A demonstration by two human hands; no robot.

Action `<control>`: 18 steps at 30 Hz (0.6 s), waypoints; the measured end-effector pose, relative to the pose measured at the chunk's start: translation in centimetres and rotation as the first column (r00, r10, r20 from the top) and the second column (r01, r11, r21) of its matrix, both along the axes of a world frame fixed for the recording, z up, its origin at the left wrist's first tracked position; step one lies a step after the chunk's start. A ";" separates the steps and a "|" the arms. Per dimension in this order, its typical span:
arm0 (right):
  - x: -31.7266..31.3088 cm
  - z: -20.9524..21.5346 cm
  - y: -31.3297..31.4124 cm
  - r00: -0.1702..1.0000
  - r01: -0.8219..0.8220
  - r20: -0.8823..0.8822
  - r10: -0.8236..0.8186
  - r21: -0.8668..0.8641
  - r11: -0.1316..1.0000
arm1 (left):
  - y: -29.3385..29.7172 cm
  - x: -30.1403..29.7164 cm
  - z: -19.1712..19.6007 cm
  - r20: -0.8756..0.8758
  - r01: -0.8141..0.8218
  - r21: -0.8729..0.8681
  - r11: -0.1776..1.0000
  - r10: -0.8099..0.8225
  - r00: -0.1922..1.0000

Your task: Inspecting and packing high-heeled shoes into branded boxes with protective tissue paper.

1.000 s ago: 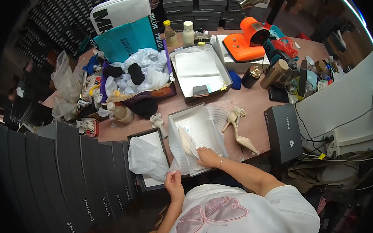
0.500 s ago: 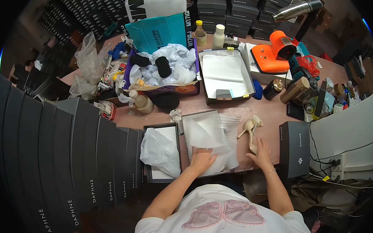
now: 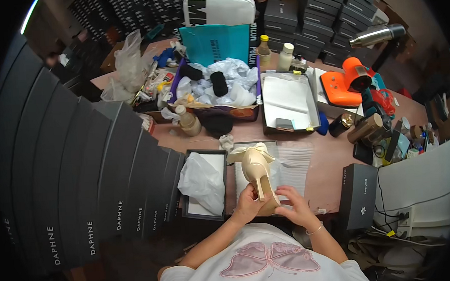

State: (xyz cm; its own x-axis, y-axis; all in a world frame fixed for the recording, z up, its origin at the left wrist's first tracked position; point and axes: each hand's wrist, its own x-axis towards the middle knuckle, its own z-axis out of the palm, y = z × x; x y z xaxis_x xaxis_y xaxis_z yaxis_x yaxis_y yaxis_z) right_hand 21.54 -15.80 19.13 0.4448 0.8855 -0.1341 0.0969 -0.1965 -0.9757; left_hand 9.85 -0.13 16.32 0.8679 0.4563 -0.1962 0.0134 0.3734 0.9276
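Observation:
A cream high-heeled shoe (image 3: 257, 164) with a bow is lifted in front of me, its heel pointing toward me. My left hand (image 3: 249, 205) is closed around its lower part. My right hand (image 3: 295, 208) is at the near end of the shoe, with fingers and thumb curled at its side. Beneath it lies an open shallow grey box part (image 3: 241, 178), partly hidden by the shoe and hands. White pleated wrapping paper (image 3: 296, 162) spreads to its right. An open dark box (image 3: 225, 163) holding crumpled white wrapping (image 3: 201, 180) is on the left.
Tall stacked dark shoeboxes (image 3: 99, 177) crowd the left; another shoebox (image 3: 358, 197) stands at right. Farther back are a purple box (image 3: 223, 112) of crumpled wrapping, a bottle (image 3: 188, 122), a tray (image 3: 290, 127) with paper and phone, and an orange device (image 3: 342, 88).
The shoe has left the table at right and is now raised between both hands. My left hand has let go of the wrapping paper. The view has shifted slightly.

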 end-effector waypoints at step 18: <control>-0.5 -3.5 -5.1 0.473 0.249 -0.863 -0.177 -0.062 0.967 | 21.8 -5.0 -9.7 -0.530 -0.477 -0.200 0.856 0.315 0.787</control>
State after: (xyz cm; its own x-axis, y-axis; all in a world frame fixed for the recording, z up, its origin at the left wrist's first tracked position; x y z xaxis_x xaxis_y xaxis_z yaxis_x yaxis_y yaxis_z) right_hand 21.04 -20.92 15.62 0.3175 0.8018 -0.5063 -0.8275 -0.0265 -0.5608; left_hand 4.85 21.72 6.63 0.3891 0.5834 -0.7129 0.1947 0.7043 0.6826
